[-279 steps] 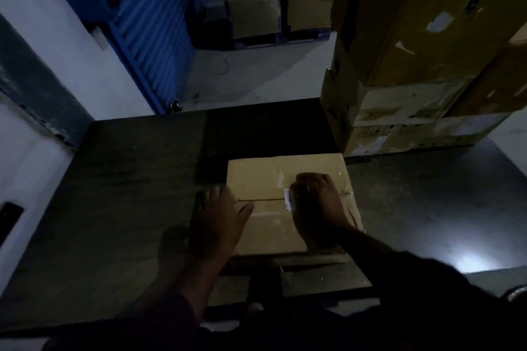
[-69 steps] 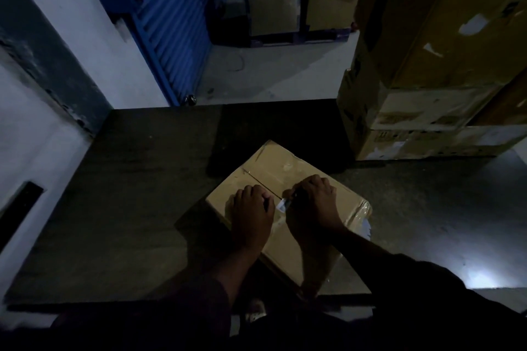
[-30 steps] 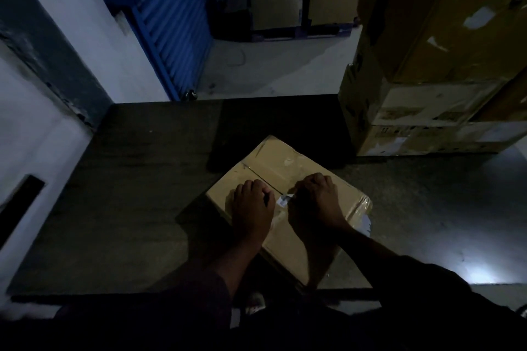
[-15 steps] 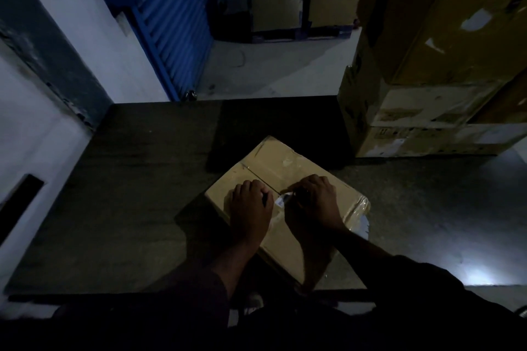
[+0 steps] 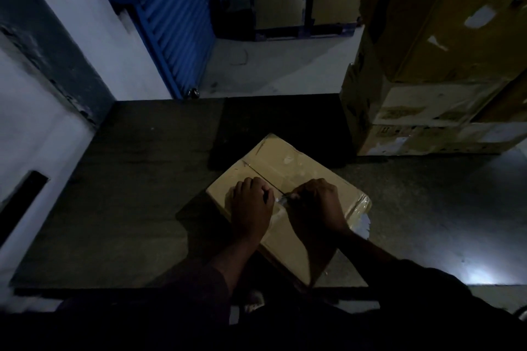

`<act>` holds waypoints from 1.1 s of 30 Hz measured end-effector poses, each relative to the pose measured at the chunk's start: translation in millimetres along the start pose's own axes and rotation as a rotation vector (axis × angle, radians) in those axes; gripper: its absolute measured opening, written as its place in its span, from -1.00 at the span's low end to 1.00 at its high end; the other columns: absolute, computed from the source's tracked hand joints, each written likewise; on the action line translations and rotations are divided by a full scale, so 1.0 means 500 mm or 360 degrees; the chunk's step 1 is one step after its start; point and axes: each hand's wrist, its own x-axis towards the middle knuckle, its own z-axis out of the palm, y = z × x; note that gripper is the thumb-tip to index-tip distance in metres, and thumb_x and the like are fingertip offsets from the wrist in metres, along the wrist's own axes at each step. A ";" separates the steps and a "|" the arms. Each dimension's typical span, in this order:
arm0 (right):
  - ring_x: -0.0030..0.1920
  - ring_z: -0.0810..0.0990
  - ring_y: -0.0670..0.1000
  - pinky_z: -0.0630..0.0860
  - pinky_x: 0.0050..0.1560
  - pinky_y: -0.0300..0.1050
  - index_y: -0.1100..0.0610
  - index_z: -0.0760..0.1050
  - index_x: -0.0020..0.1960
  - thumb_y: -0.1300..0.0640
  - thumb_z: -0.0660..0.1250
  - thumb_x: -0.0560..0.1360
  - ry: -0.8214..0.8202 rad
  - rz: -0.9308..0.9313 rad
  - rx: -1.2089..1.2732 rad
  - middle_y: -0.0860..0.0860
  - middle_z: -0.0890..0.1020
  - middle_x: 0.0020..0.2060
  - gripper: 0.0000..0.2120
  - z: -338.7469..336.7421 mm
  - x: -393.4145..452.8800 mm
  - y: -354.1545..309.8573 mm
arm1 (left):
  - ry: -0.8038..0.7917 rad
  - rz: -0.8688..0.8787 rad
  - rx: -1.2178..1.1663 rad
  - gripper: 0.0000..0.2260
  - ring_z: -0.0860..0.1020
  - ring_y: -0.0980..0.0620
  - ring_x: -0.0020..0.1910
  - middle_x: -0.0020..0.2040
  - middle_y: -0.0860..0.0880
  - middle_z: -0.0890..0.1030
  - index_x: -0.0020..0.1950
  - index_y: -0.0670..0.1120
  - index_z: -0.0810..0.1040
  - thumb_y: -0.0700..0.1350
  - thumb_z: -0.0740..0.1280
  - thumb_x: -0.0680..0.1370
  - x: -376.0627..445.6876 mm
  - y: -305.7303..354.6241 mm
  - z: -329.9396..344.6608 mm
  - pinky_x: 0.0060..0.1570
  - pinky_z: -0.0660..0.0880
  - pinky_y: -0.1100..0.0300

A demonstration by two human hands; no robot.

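A taped cardboard box lies turned at an angle on the dark table, near its front edge. My left hand rests on the box's left half with its fingers bent over the top. My right hand grips a small bright tool, probably a cutter blade, with its tip at the centre seam between the two hands. The box's seam runs from the far left corner down under my hands. Clear tape shines on the box's right corner.
A tall stack of large cardboard boxes stands on the table's far right. A white wall borders the table on the left. Beyond the table are a blue shutter and more boxes on a rack.
Since 9.3 s ago the box has been turned from square to diagonal. Over the last second both hands stay on the seam, with the right hand shifted only slightly.
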 end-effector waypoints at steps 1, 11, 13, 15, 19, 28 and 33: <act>-0.13 0.54 -0.19 0.50 -0.03 -0.03 -0.16 0.60 -0.18 -0.19 0.37 0.43 -0.0016 0.0018 0.0009 -0.23 0.61 -0.23 -0.87 0.007 0.001 0.007 | -0.0011 -0.0003 -0.0002 -0.89 0.48 -0.05 -0.12 -0.17 0.02 0.50 -0.12 0.00 0.47 0.00 0.32 0.54 0.000 -0.001 0.000 -0.07 0.44 -0.01; 0.10 0.55 0.06 0.47 0.08 0.17 -0.04 0.57 0.19 -0.11 0.27 0.44 0.0107 -0.0109 0.0271 -0.09 0.64 0.10 -0.63 -0.005 0.000 0.010 | -0.0012 0.0028 -0.0061 -0.90 0.46 -0.02 -0.15 -0.18 0.05 0.50 -0.13 0.00 0.48 -0.03 0.34 0.54 0.002 0.001 -0.003 -0.10 0.42 0.04; 0.14 0.54 0.04 0.45 0.11 0.18 -0.04 0.58 0.20 -0.14 0.26 0.40 0.0091 -0.0057 0.0230 -0.12 0.63 0.15 -0.58 -0.005 0.003 0.004 | -0.0002 0.0031 -0.0086 -0.90 0.45 0.00 -0.17 -0.19 0.05 0.49 -0.15 0.00 0.47 -0.04 0.35 0.53 0.002 0.004 -0.005 -0.12 0.40 0.05; 0.10 0.55 -0.01 0.46 0.11 0.13 -0.13 0.63 0.07 -0.18 0.36 0.36 0.0105 0.0009 0.0169 -0.15 0.66 0.02 -0.68 -0.002 0.004 -0.002 | 0.0007 0.0026 -0.0106 -0.89 0.45 0.00 -0.19 -0.21 0.05 0.49 -0.16 -0.01 0.47 -0.05 0.36 0.53 0.002 0.006 -0.007 -0.13 0.39 0.05; 0.00 0.60 -0.06 0.50 0.05 0.13 -0.21 0.63 -0.11 -0.20 0.35 0.34 -0.0019 0.0002 0.0274 -0.17 0.67 -0.15 -0.82 -0.008 0.004 -0.002 | 0.0007 0.0027 -0.0101 -0.89 0.46 0.00 -0.19 -0.21 0.05 0.50 -0.16 0.00 0.47 -0.06 0.37 0.52 0.001 0.005 -0.010 -0.13 0.39 0.06; -0.10 0.61 -0.08 0.54 -0.01 0.05 -0.12 0.68 -0.16 -0.13 0.41 0.32 0.0082 -0.0027 0.0351 -0.15 0.67 -0.21 -0.84 -0.022 -0.029 -0.017 | 0.0048 0.0015 -0.0034 -0.85 0.48 -0.02 -0.17 -0.21 0.05 0.51 -0.16 0.01 0.46 -0.07 0.43 0.49 -0.003 0.014 -0.018 -0.14 0.26 0.15; -0.19 0.62 -0.17 0.56 -0.12 -0.04 -0.10 0.70 -0.17 -0.15 0.40 0.33 0.0040 -0.0093 0.0402 -0.13 0.70 -0.25 -0.81 -0.033 -0.026 -0.016 | 0.0082 0.0051 -0.0007 -0.85 0.48 -0.02 -0.18 -0.22 0.07 0.48 -0.16 0.03 0.44 -0.05 0.41 0.50 -0.006 0.017 -0.021 -0.14 0.33 0.08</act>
